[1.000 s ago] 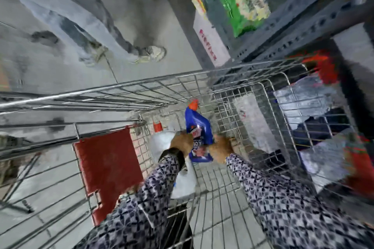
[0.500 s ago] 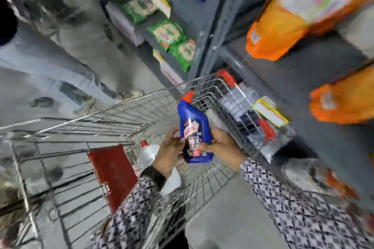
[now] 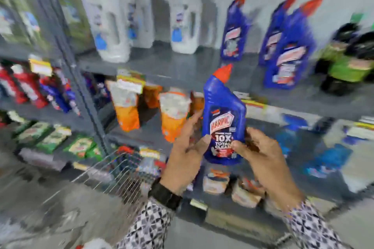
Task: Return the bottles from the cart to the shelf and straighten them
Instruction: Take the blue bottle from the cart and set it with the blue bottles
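Note:
A blue Harpic bottle [image 3: 223,119] with an orange cap stands upright in the air, held from both sides. My left hand [image 3: 185,153] grips its left edge and my right hand [image 3: 261,157] grips its lower right. It is in front of the grey shelf [image 3: 182,66], just below the shelf board. On that board stand three matching blue bottles [image 3: 289,54] at the right and white bottles [image 3: 105,20] at the left. The wire cart [image 3: 121,176] is at the lower left, with a white bottle [image 3: 97,244] barely showing at the bottom edge.
Orange refill pouches [image 3: 126,107] sit on the shelf below. Green and black bottles [image 3: 348,60] stand at the far right of the upper board. A grey upright post [image 3: 66,50] divides the shelving. Red bottles [image 3: 26,87] and green packs [image 3: 52,137] fill the left bay.
Both hands have lifted the blue bottle out of the cart and up toward the shelf. My view has swung up from the cart to the shelving.

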A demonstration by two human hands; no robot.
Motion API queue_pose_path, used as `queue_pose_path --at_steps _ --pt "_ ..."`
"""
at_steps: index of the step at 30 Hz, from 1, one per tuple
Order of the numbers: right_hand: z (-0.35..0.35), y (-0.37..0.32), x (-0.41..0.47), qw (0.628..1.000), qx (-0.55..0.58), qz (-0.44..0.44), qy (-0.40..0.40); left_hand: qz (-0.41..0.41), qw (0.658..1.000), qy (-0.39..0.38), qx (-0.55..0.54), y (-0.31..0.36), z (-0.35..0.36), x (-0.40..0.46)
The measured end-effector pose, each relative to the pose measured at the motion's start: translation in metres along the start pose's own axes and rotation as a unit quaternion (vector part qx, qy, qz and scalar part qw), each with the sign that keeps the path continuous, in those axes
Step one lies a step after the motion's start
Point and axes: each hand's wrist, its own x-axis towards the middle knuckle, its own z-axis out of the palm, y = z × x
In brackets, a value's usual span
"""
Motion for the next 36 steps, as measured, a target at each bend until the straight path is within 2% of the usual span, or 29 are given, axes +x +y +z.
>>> queue_pose_path --at_steps 3,6,13,17,22,27,31,36 --pt "-0.066 -0.027 -0.024 0.997 -0.014 -0.05 0.055 0.046 0.997 -0.051 0.017 0.036 0.058 -0.001" --pt "-0.103 -0.034 -0.046 0.993 -0.022 -0.074 0.088 0.064 0.995 -0.081 0.009 0.054 0.093 -0.014" --pt "-0.117 -0.035 -0.065 0.992 -0.012 -0.059 0.106 0.057 0.993 -0.106 0.0 0.055 0.108 -0.024" --pt "-0.087 -0.043 -0.016 0.987 -0.073 -0.064 0.129 0.066 0.995 -0.071 0.02 0.06 0.086 0.018" --pt "-0.042 -0.064 0.102 0.975 -0.144 -0.082 0.151 0.097 0.993 -0.029 0.062 0.069 0.052 0.132" --pt "-0.013 -0.072 0.206 0.973 -0.16 -0.029 0.161 0.086 0.992 -0.007 0.094 0.057 0.035 0.236" --pt "-0.004 -0.063 0.246 0.97 -0.178 0.009 0.164 0.066 0.991 -0.014 0.118 0.041 0.031 0.288" --pt "-0.005 -0.055 0.26 0.975 -0.153 0.004 0.162 0.073 0.992 -0.014 0.1 0.028 0.032 0.309"
